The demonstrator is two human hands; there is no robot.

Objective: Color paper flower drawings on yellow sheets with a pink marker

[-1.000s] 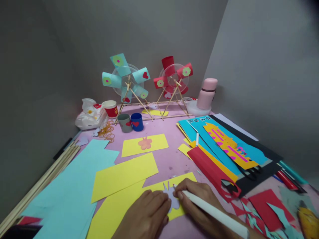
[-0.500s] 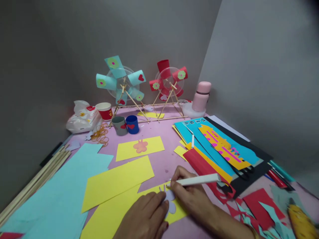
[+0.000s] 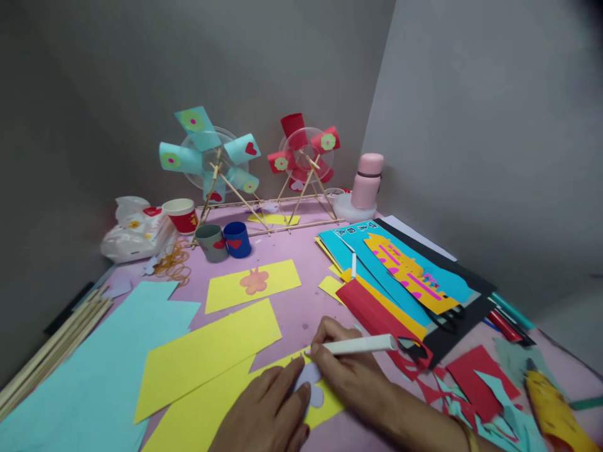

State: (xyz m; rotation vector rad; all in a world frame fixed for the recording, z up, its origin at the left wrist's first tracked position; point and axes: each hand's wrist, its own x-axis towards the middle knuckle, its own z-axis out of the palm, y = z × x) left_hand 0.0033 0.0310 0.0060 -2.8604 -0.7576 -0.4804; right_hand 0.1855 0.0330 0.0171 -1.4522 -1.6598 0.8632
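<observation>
My right hand (image 3: 351, 376) pinches a white marker pen (image 3: 362, 344), its tip at the top of a lilac butterfly-shaped paper cutout (image 3: 315, 394). The cutout lies on a yellow paper strip (image 3: 331, 408). My left hand (image 3: 264, 411) rests flat with spread fingers on the cutout's left side, partly covering it. Short drawn marks show on the yellow paper close to the pen tip. Further up lies another yellow strip (image 3: 282, 279) bearing an orange butterfly (image 3: 254, 282). Plain yellow sheets (image 3: 202, 358) overlap to the left of my hands.
Light-blue sheets (image 3: 85, 376) and wooden sticks (image 3: 51, 351) lie at the left. Two paper wheels on stick frames, a light-blue one (image 3: 181, 157) and a red one (image 3: 294, 132), stand behind. A pink bottle (image 3: 367, 185), stacked coloured paper (image 3: 377, 276) and red scraps (image 3: 485, 380) are rightward.
The view has turned slightly right, so most things sit further left. The pen stays at the cutout's top, and its back end is a little lower against my hand. Left hand still presses the cutout.
</observation>
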